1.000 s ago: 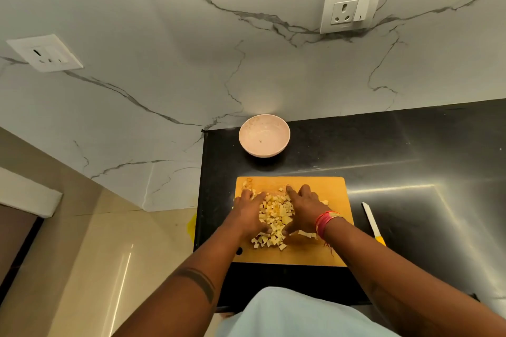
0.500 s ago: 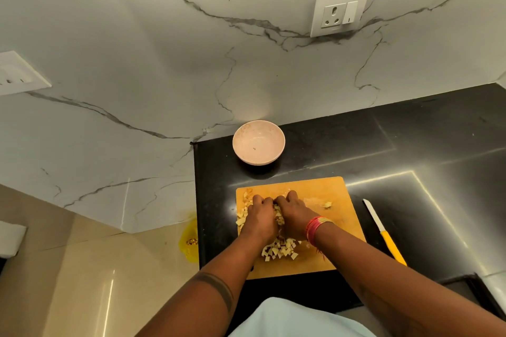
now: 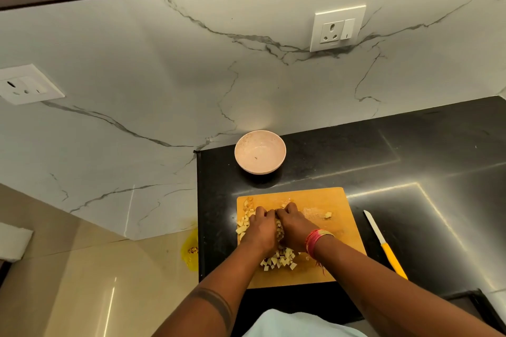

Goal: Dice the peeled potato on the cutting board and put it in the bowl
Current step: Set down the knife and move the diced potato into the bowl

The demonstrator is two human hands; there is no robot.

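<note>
Head view: no readable writing anywhere. My left hand [image 3: 260, 228] and right hand [image 3: 294, 225], fingers curled, cup the pale potato cubes [image 3: 278, 261] together on the smooth wooden cutting board [image 3: 339, 243]. Round pink bowl [image 3: 260, 156] sits beyond it on the glossy black counter [image 3: 410, 161]. Yellow-handled knife [image 3: 384, 243] lies right.

Your left hand [image 3: 259, 228] and right hand [image 3: 295, 224] sit knuckle to knuckle, fingers curled downward and inward, fingertips meeting at the far side. Both forearms extend forward and converge. Your left forearm bears a dark band; your right wrist carries red threads.
</note>
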